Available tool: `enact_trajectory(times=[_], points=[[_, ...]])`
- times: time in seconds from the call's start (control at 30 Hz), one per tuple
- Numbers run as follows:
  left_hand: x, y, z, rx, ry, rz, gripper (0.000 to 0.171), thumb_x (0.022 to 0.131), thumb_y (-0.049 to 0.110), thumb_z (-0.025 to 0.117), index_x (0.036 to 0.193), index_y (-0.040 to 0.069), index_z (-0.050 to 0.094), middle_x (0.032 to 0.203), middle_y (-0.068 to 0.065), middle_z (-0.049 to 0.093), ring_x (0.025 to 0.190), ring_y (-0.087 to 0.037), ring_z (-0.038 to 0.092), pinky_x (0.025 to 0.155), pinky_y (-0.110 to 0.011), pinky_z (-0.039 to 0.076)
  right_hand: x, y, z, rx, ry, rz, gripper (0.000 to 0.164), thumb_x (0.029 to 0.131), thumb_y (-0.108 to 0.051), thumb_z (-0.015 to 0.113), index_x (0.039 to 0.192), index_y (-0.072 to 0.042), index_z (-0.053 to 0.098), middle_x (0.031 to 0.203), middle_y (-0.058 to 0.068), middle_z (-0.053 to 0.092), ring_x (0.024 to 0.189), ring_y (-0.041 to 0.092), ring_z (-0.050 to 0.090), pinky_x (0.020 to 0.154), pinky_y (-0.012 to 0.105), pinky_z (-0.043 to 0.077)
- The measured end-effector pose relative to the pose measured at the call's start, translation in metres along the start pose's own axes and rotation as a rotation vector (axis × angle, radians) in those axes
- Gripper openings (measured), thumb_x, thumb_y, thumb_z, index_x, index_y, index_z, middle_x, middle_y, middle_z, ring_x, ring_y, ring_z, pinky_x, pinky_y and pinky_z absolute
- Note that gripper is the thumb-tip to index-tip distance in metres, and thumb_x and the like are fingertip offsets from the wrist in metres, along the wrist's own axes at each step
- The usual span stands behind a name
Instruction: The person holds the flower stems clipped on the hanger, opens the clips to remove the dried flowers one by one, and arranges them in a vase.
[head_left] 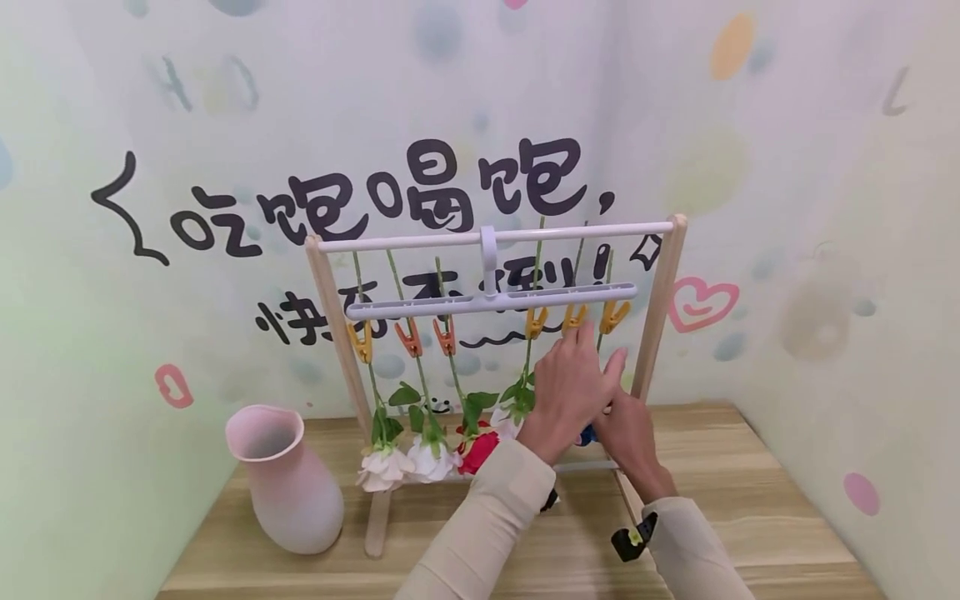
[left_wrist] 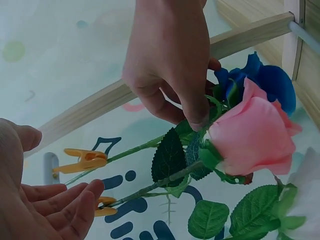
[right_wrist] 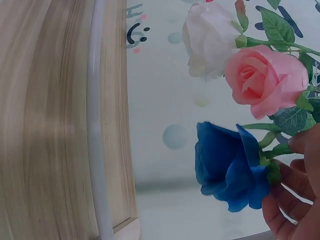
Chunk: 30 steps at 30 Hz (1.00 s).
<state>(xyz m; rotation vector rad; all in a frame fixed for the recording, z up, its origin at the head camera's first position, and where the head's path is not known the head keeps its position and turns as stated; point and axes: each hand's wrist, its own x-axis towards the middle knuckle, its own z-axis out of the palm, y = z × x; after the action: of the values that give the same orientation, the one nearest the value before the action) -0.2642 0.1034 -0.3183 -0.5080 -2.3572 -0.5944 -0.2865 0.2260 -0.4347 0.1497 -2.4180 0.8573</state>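
While the right hand (right_wrist: 300, 200) pinches the blue rose (right_wrist: 232, 167) just behind its bloom, at the lower right of its own wrist view, the left hand (head_left: 572, 385) holds nothing, thumb spread well apart from its extended fingers. Head down, the rose hangs right of centre in the head view, its stem climbing steeply to the yellow clip (head_left: 617, 316) at the right end of the white hanger (head_left: 420, 308). What counts most, I judge, is that the left hand is nearer this clip: in the left wrist view the clip appears between thumb and fingers, and the stem slants up rightward to the bloom, beside the pink rose (left_wrist: 252, 135).
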Motion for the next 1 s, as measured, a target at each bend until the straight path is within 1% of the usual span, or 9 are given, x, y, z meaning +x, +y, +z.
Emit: enact_trajectory(times=[0.07, 0.13, 0.27, 0.4, 0.5, 0.6, 0.8, 0.9, 1.0], points=[[0.005, 0.0, 0.004, 0.002, -0.007, -0.014, 0.041, 0.097, 0.048, 0.056, 0.109, 0.009, 0.06, 0.084, -0.001, 0.064, 0.062, -0.014, 0.059, 0.048, -0.021, 0.042, -0.001, 0.0, 0.001, 0.007, -0.003, -0.004, 0.005, 0.087, -0.01, 0.064, 0.087, -0.006, 0.064, 0.071, 0.008, 0.066, 0.059, 0.018, 0.057, 0.054, 0.031, 0.045], [0.009, 0.001, 0.008, 0.011, -0.011, -0.024, 0.04, 0.097, 0.048, 0.056, 0.105, 0.009, 0.06, 0.08, 0.0, 0.063, 0.058, -0.014, 0.058, 0.046, -0.021, 0.04, -0.001, 0.001, 0.002, 0.007, -0.004, -0.018, 0.003, 0.087, -0.009, 0.063, 0.086, -0.006, 0.064, 0.069, 0.007, 0.065, 0.056, 0.017, 0.055, 0.053, 0.03, 0.043], [0.016, 0.005, 0.015, 0.06, -0.017, -0.032, 0.041, 0.099, 0.049, 0.054, 0.1, 0.008, 0.061, 0.07, 0.001, 0.059, 0.052, -0.011, 0.054, 0.043, -0.018, 0.037, -0.002, 0.002, 0.003, 0.0, -0.011, -0.036, 0.009, 0.09, -0.011, 0.064, 0.081, -0.009, 0.062, 0.065, 0.003, 0.059, 0.054, 0.013, 0.048, 0.053, 0.027, 0.039], [0.024, 0.011, 0.02, 0.153, 0.001, -0.012, 0.045, 0.1, 0.05, 0.052, 0.097, 0.007, 0.065, 0.059, 0.002, 0.053, 0.046, -0.01, 0.053, 0.04, -0.017, 0.035, -0.004, 0.003, 0.003, -0.004, -0.005, -0.035, 0.012, 0.087, -0.01, 0.066, 0.076, -0.009, 0.061, 0.064, 0.002, 0.057, 0.054, 0.014, 0.048, 0.052, 0.027, 0.039], [0.028, 0.015, 0.022, 0.232, 0.022, 0.015, 0.047, 0.1, 0.05, 0.051, 0.091, 0.007, 0.068, 0.056, 0.001, 0.053, 0.046, -0.011, 0.056, 0.04, -0.019, 0.037, -0.004, 0.003, 0.002, -0.007, 0.016, -0.038, 0.011, 0.082, -0.006, 0.068, 0.074, -0.009, 0.062, 0.064, 0.003, 0.06, 0.056, 0.015, 0.052, 0.053, 0.029, 0.041], [0.03, 0.017, 0.023, 0.292, 0.031, 0.04, 0.048, 0.1, 0.051, 0.05, 0.082, 0.01, 0.068, 0.055, 0.003, 0.052, 0.044, -0.009, 0.054, 0.039, -0.018, 0.035, -0.006, 0.002, 0.002, -0.004, 0.026, -0.042, 0.009, 0.081, -0.005, 0.069, 0.074, -0.009, 0.063, 0.065, 0.004, 0.061, 0.056, 0.015, 0.054, 0.053, 0.031, 0.043], [0.033, 0.019, 0.022, 0.329, 0.06, 0.08, 0.049, 0.101, 0.048, 0.05, 0.067, 0.015, 0.062, 0.049, 0.006, 0.045, 0.038, -0.006, 0.042, 0.036, -0.017, 0.025, -0.008, 0.0, 0.0, 0.003, 0.036, -0.048, 0.006, 0.081, -0.007, 0.07, 0.077, -0.008, 0.066, 0.069, 0.006, 0.066, 0.061, 0.02, 0.06, 0.055, 0.036, 0.048], [0.034, 0.019, 0.022, 0.339, 0.101, 0.11, 0.05, 0.101, 0.045, 0.05, 0.06, 0.017, 0.057, 0.048, 0.006, 0.045, 0.038, -0.006, 0.042, 0.036, -0.018, 0.026, -0.008, 0.001, -0.001, 0.003, 0.036, -0.046, 0.004, 0.081, -0.009, 0.07, 0.079, -0.007, 0.068, 0.072, 0.007, 0.069, 0.063, 0.022, 0.064, 0.057, 0.039, 0.051], [0.035, 0.019, 0.022, 0.322, 0.131, 0.131, 0.052, 0.101, 0.041, 0.051, 0.054, 0.019, 0.051, 0.047, 0.007, 0.044, 0.038, -0.007, 0.042, 0.036, -0.019, 0.025, -0.008, 0.001, -0.001, 0.003, 0.034, -0.047, 0.006, 0.084, -0.011, 0.069, 0.081, -0.006, 0.069, 0.073, 0.008, 0.07, 0.064, 0.024, 0.065, 0.057, 0.04, 0.052]])
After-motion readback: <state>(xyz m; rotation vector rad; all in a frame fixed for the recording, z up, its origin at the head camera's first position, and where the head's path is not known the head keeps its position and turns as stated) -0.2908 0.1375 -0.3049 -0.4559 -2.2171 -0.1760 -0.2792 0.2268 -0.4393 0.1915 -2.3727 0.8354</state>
